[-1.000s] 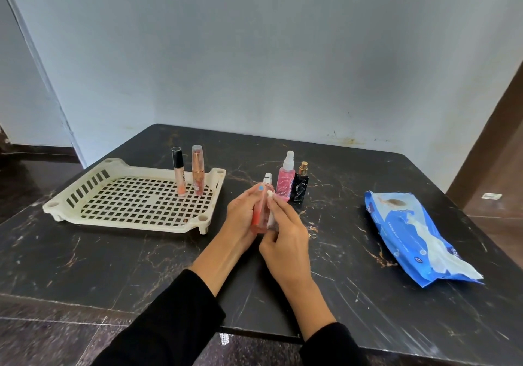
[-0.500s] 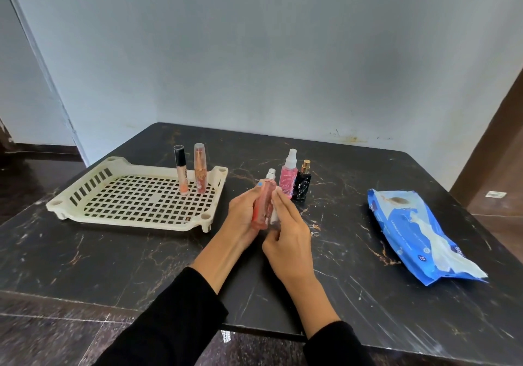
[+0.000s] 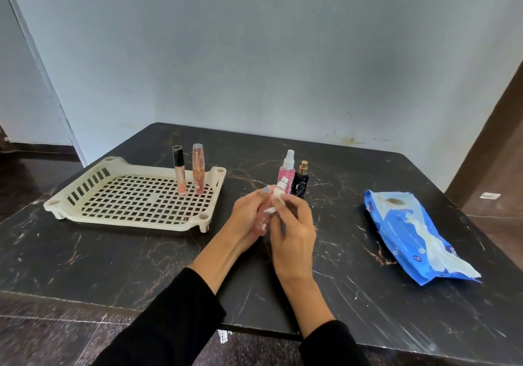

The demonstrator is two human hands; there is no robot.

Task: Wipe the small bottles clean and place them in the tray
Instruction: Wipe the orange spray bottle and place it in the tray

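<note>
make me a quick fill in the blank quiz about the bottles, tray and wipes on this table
1. The number of tubes standing upright in the cream tray is ____.
2. The black bottle with the gold cap stands on the ____, right of the pink spray bottle.
3. The left hand holds an orange bottle while the right hand rubs it with a white ____.
4. The wipes pack is coloured ____.

Missing words: two; table; wipe; blue

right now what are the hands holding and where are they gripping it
The left hand grips a small orange bottle around its body. The right hand pinches a white wipe against the bottle's upper part.
</note>
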